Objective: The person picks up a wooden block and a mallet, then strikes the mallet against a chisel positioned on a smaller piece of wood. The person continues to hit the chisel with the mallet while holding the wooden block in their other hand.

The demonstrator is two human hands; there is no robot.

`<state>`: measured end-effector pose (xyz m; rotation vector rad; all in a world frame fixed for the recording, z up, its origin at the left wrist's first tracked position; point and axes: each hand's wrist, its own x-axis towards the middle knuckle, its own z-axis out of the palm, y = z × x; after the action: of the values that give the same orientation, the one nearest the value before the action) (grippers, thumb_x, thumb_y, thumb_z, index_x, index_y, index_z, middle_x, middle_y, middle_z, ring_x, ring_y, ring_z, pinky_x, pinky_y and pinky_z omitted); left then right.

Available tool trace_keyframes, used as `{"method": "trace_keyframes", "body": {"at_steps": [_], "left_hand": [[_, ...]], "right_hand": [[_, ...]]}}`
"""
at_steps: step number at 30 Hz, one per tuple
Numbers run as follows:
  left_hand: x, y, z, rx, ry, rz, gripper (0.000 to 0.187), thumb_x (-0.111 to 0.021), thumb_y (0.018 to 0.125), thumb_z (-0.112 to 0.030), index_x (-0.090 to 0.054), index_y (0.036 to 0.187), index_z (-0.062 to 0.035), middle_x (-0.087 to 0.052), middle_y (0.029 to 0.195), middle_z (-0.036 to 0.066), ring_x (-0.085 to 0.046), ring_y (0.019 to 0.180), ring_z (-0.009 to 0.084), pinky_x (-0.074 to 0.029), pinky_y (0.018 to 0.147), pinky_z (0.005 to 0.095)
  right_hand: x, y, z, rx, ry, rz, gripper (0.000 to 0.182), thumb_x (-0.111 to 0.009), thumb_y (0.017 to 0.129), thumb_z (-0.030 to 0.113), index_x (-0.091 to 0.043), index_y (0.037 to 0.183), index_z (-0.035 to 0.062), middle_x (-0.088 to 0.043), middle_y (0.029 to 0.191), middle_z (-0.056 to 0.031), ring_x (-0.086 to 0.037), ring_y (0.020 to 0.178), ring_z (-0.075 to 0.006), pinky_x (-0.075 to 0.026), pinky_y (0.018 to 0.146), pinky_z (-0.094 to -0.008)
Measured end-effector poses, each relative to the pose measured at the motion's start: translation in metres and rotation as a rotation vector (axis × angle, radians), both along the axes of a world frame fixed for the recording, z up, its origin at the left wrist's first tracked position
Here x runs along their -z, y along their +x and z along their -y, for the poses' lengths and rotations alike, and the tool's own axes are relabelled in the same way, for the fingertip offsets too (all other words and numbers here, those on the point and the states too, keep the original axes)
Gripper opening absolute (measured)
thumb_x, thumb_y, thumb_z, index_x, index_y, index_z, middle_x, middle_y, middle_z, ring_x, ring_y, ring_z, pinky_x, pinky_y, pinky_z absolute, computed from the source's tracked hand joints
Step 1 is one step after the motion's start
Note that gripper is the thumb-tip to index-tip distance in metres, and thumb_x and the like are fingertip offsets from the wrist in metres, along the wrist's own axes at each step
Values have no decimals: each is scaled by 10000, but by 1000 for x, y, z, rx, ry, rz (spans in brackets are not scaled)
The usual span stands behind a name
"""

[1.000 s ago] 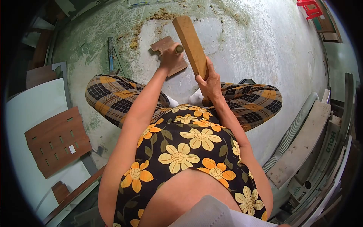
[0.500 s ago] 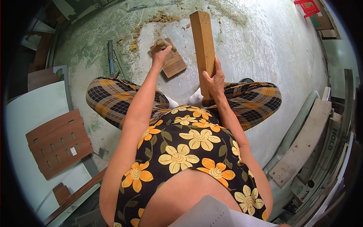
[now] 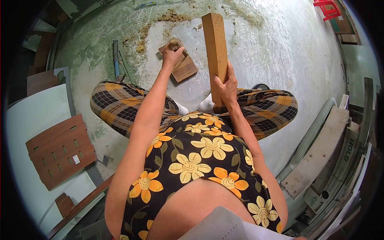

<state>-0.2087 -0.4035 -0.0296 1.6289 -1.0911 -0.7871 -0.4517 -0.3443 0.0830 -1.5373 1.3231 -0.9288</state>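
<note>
Holding a chisel handle [image 3: 173, 43] on the wood panel [image 3: 185, 68] in our closed left hand [image 3: 173, 55], we grip the raised wooden block [image 3: 216, 44] in our right hand [image 3: 225, 89]; the cutting looks unfinished.

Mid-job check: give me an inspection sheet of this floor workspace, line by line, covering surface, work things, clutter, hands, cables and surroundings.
Surface: worn, pale painted concrete floor with sawdust near the top.
Job's things: long light wooden block, held upright; small brown wooden board flat on the floor; round wooden tool handle standing on the board.
Clutter: blue-handled tool lying left of the board; slotted brown panel on a white sheet.
Hands: left hand closed on the handle; right hand with fingers wrapped round the block's lower end.
Cables: grey ribbed hose at right.
Surroundings: red plastic stool; stacked boards and machinery at right.
</note>
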Motion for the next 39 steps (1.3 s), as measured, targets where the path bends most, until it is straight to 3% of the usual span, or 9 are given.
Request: {"method": "trace_keyframes", "body": {"at_steps": [3, 9, 12, 16, 21, 31, 34, 37, 39], "left_hand": [[3, 0, 1, -16, 23, 118, 239, -741, 775, -214, -647, 898, -31, -682, 832, 88, -641, 766, 205, -505, 712, 347], [4, 2, 5, 1, 35, 152, 293, -745, 765, -239, -634, 927, -22, -682, 864, 105, -645, 789, 233, -508, 726, 356], [4, -1, 6, -31, 26, 98, 322, -726, 735, -238, -622, 946, -18, -667, 898, 195, -644, 861, 365, -512, 745, 419], [-9, 0, 8, 13, 105, 178, 370, -726, 742, -238, -610, 1030, -36, -659, 977, 209, -627, 952, 370, -501, 815, 430], [-35, -1, 10, 93, 154, 203, 392, -716, 763, -243, -600, 1079, -43, -656, 1001, 208, -615, 992, 376, -489, 860, 422], [-26, -1, 16, 104, 150, 179, 435, -714, 766, -242, -578, 1129, -45, -656, 1031, 202, -613, 1009, 368, -489, 882, 431], [-11, 1, 18, 145, -16, 103, 431, -719, 763, -232, -575, 1125, -49, -660, 1020, 196, -621, 993, 367, -495, 860, 433], [-7, -1, 23, 125, 115, 190, 400, -719, 767, -212, -577, 1103, -48, -663, 1000, 197, -624, 983, 374, -497, 843, 436], [-5, -3, 15, 129, 1, 135, 418, -716, 771, -225, -572, 1122, -48, -656, 1026, 206, -617, 998, 380, -494, 859, 437]], "right_hand": [[4, -1, 1, 2, 0, 4, 642, -652, 792, 106, -396, 1381, 120, -639, 1112, -157, -638, 992, -223, -515, 854, -347], [0, 2, 1, 8, 1, -23, 642, -650, 791, 104, -397, 1382, 104, -638, 1121, -158, -639, 994, -223, -516, 854, -345], [2, 2, 1, 3, -15, -32, 644, -647, 791, 100, -396, 1384, 98, -637, 1124, -158, -640, 990, -222, -517, 853, -343], [-7, 5, 5, -32, -27, -45, 648, -642, 791, 97, -392, 1389, 100, -633, 1131, -158, -641, 981, -220, -520, 850, -343], [-26, 9, 20, -124, -36, -146, 676, -639, 789, 116, -369, 1408, 109, -640, 1121, -198, -653, 998, -269, -524, 849, -364], [-86, 54, 37, -198, -264, -187, 764, -646, 780, 156, -292, 1458, 153, -642, 1083, -263, -649, 999, -375, -515, 869, -410], [-72, 56, 43, -287, -23, -641, 775, -661, 772, 198, -296, 1454, 153, -641, 1044, -284, -634, 974, -422, -510, 858, -441], [-64, 55, 53, -326, -52, -662, 782, -666, 766, 233, -298, 1453, 171, -637, 1028, -295, -623, 948, -447, -502, 835, -465], [-70, 55, 53, -325, -57, -632, 780, -662, 766, 236, -299, 1453, 171, -639, 1019, -293, -627, 943, -443, -503, 831, -463]]}}
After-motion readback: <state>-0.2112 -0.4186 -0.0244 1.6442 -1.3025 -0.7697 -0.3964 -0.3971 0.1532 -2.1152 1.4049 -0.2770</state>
